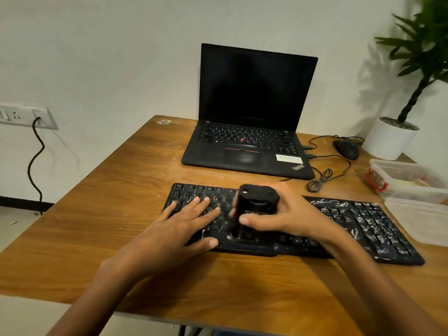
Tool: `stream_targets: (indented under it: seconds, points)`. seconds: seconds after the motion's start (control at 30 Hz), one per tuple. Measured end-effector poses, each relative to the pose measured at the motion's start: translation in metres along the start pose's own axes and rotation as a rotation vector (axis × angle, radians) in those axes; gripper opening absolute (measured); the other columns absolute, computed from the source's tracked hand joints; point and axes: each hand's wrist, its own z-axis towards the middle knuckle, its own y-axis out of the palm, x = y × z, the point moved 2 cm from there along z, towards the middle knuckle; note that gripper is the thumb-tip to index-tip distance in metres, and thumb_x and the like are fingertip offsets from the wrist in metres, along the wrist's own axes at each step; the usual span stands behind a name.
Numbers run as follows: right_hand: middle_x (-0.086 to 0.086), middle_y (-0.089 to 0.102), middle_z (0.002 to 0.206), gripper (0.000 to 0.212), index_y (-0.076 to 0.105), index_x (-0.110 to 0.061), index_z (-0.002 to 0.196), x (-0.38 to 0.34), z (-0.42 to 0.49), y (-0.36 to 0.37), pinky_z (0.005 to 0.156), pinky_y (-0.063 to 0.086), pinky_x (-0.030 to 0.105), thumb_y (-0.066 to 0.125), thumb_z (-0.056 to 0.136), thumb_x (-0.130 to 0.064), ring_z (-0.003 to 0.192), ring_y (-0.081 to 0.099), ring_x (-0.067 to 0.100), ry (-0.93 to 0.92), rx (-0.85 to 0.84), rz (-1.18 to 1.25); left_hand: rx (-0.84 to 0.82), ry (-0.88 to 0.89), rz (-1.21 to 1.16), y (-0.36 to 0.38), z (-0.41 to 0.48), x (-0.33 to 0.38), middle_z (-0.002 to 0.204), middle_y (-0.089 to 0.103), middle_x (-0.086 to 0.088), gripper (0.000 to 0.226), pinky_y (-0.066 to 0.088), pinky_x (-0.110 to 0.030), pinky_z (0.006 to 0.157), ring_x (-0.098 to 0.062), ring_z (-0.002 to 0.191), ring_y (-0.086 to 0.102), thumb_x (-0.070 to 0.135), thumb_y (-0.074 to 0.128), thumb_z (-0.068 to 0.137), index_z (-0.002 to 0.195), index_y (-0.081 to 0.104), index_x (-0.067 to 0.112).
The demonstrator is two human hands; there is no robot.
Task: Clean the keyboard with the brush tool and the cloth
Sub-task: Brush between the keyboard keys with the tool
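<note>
Black keyboard (363, 224) lies on the wooden table (121, 190), near the front edge and reaching toward the right edge. Its right half is covered with white specks. The left hand (179, 226) rests flat on the left keys, with the fingers straight. The right hand (286, 214) holds the black brush tool (257, 204), thumb and fingers curled around its body. The tool stands upright on the middle keys and is a little blurred. An open laptop (254, 93) stands by the back edge. A mouse (346, 149), a white plant pot (388, 139) and plastic containers (407, 180) are along the right edge.
</note>
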Motion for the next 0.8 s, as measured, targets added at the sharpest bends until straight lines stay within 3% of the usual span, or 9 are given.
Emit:
stream_targets:
  seconds: [0.07,0.13,0.2,0.3,0.37,0.47,0.57,0.63,0.8]
  points:
    - [0.003,0.066,0.083,0.031,0.059,-0.017,0.086,0.004,-0.016,-0.020,0.068,0.054,0.017,0.077,0.065,-0.030,0.078,0.065,0.000,0.094,-0.008,0.017,-0.009,0.003,-0.002,0.000,0.000,0.000,0.143,-0.025,0.021,0.074,-0.020,-0.025,0.105,0.004,0.131,-0.027,0.073,0.005,0.062,0.130,-0.014,0.052]
    - [0.002,0.064,0.076,0.027,0.059,-0.017,0.081,0.008,-0.028,-0.039,0.062,0.051,0.012,0.079,0.066,-0.027,0.069,0.063,-0.004,0.136,0.047,-0.002,-0.019,0.006,0.007,0.000,0.001,0.000,0.143,-0.026,0.021,0.075,-0.019,-0.025,0.106,0.004,0.131,-0.027,0.073,0.005,0.061,0.130,-0.015,0.051]
    - [0.007,0.069,0.084,0.038,0.063,-0.010,0.088,0.005,-0.024,-0.036,0.070,0.056,0.027,0.074,0.065,-0.038,0.079,0.067,0.011,0.060,0.012,-0.038,-0.028,0.001,0.013,-0.001,0.001,0.000,0.142,-0.026,0.021,0.075,-0.019,-0.025,0.106,0.004,0.131,-0.027,0.072,0.006,0.062,0.131,-0.014,0.051]
    - [0.010,0.069,0.096,0.035,0.064,-0.005,0.100,0.003,-0.008,-0.006,0.078,0.055,0.043,0.070,0.073,-0.027,0.090,0.066,0.025,-0.030,-0.058,0.010,-0.030,-0.011,0.014,0.000,0.000,0.000,0.143,-0.025,0.020,0.065,-0.019,-0.026,0.107,0.003,0.131,-0.027,0.068,0.014,0.075,0.131,-0.014,0.051]
    - [0.010,0.070,0.094,0.032,0.065,-0.005,0.099,0.006,-0.007,-0.002,0.074,0.056,0.038,0.070,0.074,-0.024,0.087,0.067,0.025,-0.029,-0.083,0.026,-0.026,-0.005,0.007,0.000,0.000,0.001,0.143,-0.025,0.021,0.067,-0.019,-0.026,0.107,0.004,0.131,-0.026,0.069,0.013,0.073,0.132,-0.012,0.051]
    - [0.010,0.069,0.087,0.040,0.065,-0.006,0.094,0.015,-0.021,-0.024,0.060,0.054,0.027,0.070,0.068,-0.036,0.076,0.066,0.021,0.033,-0.113,-0.024,-0.036,0.003,0.005,-0.001,0.001,0.001,0.143,-0.024,0.022,0.072,-0.019,-0.025,0.107,0.004,0.131,-0.026,0.072,0.008,0.065,0.131,-0.012,0.052]
    - [0.012,0.066,0.081,0.046,0.064,-0.002,0.090,0.012,-0.025,-0.044,0.054,0.050,0.027,0.068,0.067,-0.042,0.070,0.063,0.024,0.021,-0.161,-0.113,-0.060,-0.003,0.000,-0.002,0.003,0.000,0.144,-0.023,0.020,0.063,-0.018,-0.027,0.108,0.003,0.131,-0.026,0.065,0.022,0.083,0.134,-0.011,0.050]
    - [0.013,0.067,0.086,0.045,0.063,-0.002,0.093,0.002,-0.011,-0.036,0.062,0.053,0.038,0.068,0.069,-0.040,0.076,0.065,0.028,-0.048,-0.165,-0.114,-0.092,-0.005,0.000,-0.005,0.006,-0.001,0.144,-0.024,0.017,0.065,-0.017,-0.028,0.109,0.001,0.131,-0.027,0.057,0.033,0.090,0.139,-0.008,0.047]
    - [0.011,0.068,0.091,0.042,0.063,-0.007,0.095,0.003,0.016,-0.008,0.078,0.053,0.043,0.069,0.070,-0.040,0.085,0.065,0.023,-0.060,-0.013,-0.060,-0.147,-0.027,0.004,-0.013,0.012,-0.003,0.149,-0.024,0.013,0.075,-0.015,-0.030,0.111,0.003,0.129,-0.026,0.058,0.038,0.088,0.142,-0.011,0.041]
